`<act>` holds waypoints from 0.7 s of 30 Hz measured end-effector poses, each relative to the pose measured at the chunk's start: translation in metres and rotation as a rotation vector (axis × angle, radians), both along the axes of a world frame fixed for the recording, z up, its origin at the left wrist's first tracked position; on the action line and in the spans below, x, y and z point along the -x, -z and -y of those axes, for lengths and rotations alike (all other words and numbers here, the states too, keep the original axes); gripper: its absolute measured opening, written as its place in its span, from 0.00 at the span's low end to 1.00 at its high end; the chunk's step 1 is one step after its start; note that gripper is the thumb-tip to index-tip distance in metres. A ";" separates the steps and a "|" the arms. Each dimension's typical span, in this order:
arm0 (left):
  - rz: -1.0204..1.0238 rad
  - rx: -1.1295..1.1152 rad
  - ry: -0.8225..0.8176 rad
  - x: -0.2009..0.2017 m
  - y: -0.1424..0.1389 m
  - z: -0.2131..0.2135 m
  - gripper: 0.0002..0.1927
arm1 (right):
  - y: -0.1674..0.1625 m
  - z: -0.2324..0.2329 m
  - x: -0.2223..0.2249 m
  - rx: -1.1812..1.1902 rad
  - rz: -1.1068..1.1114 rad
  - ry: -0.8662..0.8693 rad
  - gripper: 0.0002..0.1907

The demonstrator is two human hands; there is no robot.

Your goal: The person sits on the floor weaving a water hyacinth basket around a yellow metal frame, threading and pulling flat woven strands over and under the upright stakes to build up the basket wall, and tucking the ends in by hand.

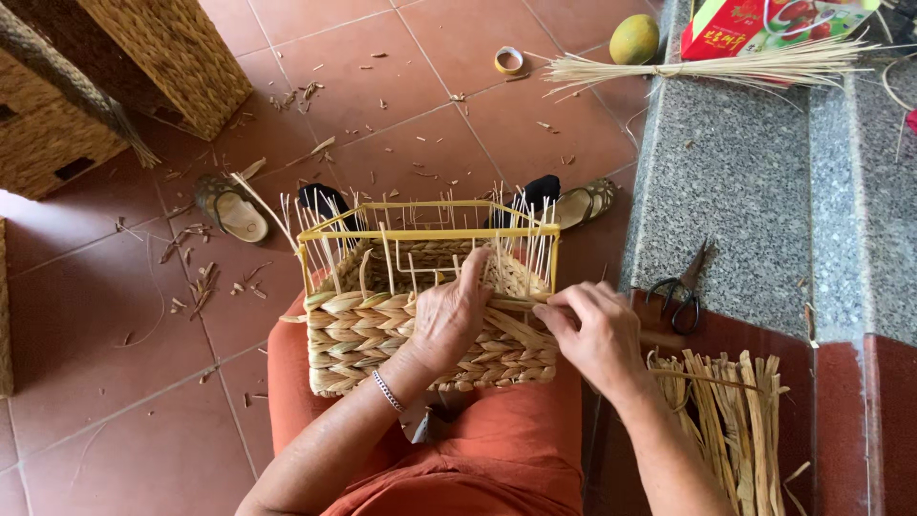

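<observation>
You kept the half-woven basket (430,306) on your lap, its wire frame up. Your left hand (449,315) pressed the woven wall to steady it, while your right hand (597,334) pinched a straw strand (521,304) taut at the basket's right corner.

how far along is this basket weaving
Done: the lower rows of the basket are woven around the yellow wire frame. In hand: the left hand presses on the top row while the right hand pulls a strand at the basket's corner. Left: the upper part of the frame is bare, with thin stakes poking up, and a bundle of straw lies at the right.
</observation>
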State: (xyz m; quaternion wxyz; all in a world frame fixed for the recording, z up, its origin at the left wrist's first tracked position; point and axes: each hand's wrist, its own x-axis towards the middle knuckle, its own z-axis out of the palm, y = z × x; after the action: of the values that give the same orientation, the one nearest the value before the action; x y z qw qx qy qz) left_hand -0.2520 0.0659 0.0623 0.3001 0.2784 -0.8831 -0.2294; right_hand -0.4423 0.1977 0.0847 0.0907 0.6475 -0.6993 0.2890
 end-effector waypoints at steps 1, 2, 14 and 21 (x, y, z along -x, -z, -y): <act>-0.033 0.019 0.000 -0.001 -0.001 -0.001 0.28 | 0.000 -0.003 -0.001 0.091 -0.084 0.010 0.14; -0.014 0.041 0.015 -0.001 -0.001 -0.002 0.26 | 0.000 -0.008 -0.003 0.181 -0.167 0.018 0.14; 0.079 0.254 0.125 -0.003 0.004 -0.001 0.19 | -0.006 -0.026 -0.017 -0.357 0.281 -0.077 0.12; -0.076 0.132 0.181 -0.011 -0.008 -0.011 0.21 | -0.051 -0.021 -0.006 -0.317 0.181 -0.062 0.13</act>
State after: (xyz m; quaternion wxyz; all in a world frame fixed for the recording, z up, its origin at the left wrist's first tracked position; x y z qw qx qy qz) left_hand -0.2407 0.0767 0.0705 0.3290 0.1682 -0.9058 -0.2075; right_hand -0.4359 0.2192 0.1359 -0.0845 0.6461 -0.7212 0.2348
